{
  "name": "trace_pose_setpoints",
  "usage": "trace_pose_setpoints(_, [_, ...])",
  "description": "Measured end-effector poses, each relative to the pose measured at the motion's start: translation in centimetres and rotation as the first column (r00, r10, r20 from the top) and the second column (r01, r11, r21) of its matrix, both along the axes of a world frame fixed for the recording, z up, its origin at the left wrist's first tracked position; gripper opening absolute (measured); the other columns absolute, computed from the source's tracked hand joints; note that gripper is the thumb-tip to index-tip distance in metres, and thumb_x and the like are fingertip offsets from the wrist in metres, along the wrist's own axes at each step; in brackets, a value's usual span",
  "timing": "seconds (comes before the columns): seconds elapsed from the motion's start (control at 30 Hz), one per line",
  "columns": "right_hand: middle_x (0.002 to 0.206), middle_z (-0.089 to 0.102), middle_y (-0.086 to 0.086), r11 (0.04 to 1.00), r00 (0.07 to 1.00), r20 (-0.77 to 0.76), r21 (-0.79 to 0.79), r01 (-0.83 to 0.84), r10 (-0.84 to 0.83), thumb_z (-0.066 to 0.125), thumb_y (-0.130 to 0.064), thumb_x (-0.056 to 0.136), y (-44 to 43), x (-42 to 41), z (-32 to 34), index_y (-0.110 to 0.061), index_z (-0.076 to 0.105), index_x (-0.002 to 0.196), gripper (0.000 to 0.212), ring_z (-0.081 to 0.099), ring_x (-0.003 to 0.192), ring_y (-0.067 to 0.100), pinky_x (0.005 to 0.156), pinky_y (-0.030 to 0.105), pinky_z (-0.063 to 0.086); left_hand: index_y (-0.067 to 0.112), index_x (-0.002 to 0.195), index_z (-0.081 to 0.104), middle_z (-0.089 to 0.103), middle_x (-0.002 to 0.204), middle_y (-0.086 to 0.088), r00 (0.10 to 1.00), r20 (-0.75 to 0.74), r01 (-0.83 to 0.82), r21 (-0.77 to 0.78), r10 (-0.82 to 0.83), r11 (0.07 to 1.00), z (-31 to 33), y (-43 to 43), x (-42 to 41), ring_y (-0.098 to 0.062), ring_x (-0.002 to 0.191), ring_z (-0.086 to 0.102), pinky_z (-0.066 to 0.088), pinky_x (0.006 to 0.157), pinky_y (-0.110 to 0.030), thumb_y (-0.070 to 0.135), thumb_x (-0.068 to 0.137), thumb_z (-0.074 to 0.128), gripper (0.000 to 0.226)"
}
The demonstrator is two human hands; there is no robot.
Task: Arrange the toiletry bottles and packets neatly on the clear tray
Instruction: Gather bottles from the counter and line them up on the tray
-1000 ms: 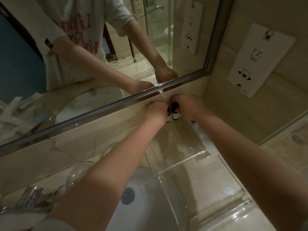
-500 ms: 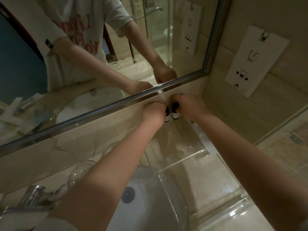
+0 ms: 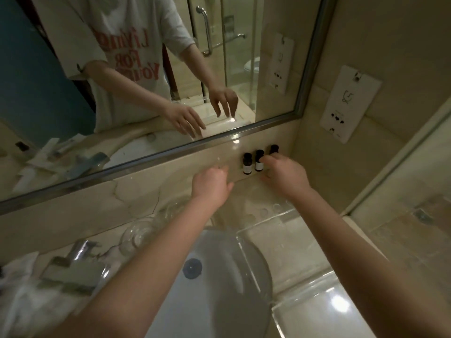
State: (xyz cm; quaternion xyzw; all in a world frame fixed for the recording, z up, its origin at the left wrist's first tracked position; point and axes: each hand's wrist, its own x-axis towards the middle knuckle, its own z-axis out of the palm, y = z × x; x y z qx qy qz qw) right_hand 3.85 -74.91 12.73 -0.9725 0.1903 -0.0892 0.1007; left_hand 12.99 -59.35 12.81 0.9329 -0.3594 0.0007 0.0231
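From the head camera much is hard to read: the clear acrylic tray (image 3: 280, 215) shows only as faint edges and glints on the beige marble counter (image 3: 305, 245), so where its far rim ends cannot be told. Three small dark-capped bottles with white labels stand upright in a row at the back, against the marble strip under the large framed mirror (image 3: 146, 93): the left bottle (image 3: 247, 164), the middle bottle (image 3: 259, 161) and the right bottle (image 3: 274, 149), whose lower body is hidden behind fingers. The right hand (image 3: 285, 176) hangs just in front of the middle and right bottles with its fingers loosely bent and nothing clasped; whether the fingertips touch a bottle cannot be told. The left hand (image 3: 212, 185) is relaxed and empty, fingers spread, well left of the row. Both forearms run out of the bottom edge. Packets appear only as blurred pale shapes reflected in the mirror at the left; their count is unclear. Two clear drinking glasses (image 3: 136, 235) lie partly behind the left forearm. One white oval sink (image 3: 219, 301) with one dark drain (image 3: 192, 268) sits below, one chrome tap (image 3: 73, 267) at the left, and one white wall plate (image 3: 349, 103) on the right wall
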Motion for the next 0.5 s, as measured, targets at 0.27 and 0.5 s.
trace_pose_setpoints(0.27, [0.123,0.059,0.005,0.998,0.995,0.079,-0.009,-0.062,0.063,0.062,-0.035,0.086,8.1,-5.7,1.9,-0.017,0.055,0.125,0.044,0.056,0.110,0.028,0.077,0.034,0.046,0.015,0.120,0.055,0.059,0.115,-0.011,0.998,-0.042,-0.055,-0.135,0.050,0.989,2.9,9.6,-5.5,-0.031,0.106,0.056,0.044,0.080,-0.036,0.040,0.088,0.054,0.041])
trace_pose_setpoints(0.5, [0.121,0.060,0.000,0.990,0.988,0.087,0.034,-0.134,0.131,0.061,-0.037,0.086,18.3,-9.0,1.9,-0.022,0.056,0.125,0.042,0.058,0.106,0.025,0.075,0.031,0.046,0.018,0.127,0.053,0.060,0.118,-0.009,0.986,-0.082,-0.159,-0.218,0.144,0.963,2.9,20.0,-9.6,-0.030,0.111,0.055,0.045,0.087,-0.037,0.044,0.087,0.055,0.047])
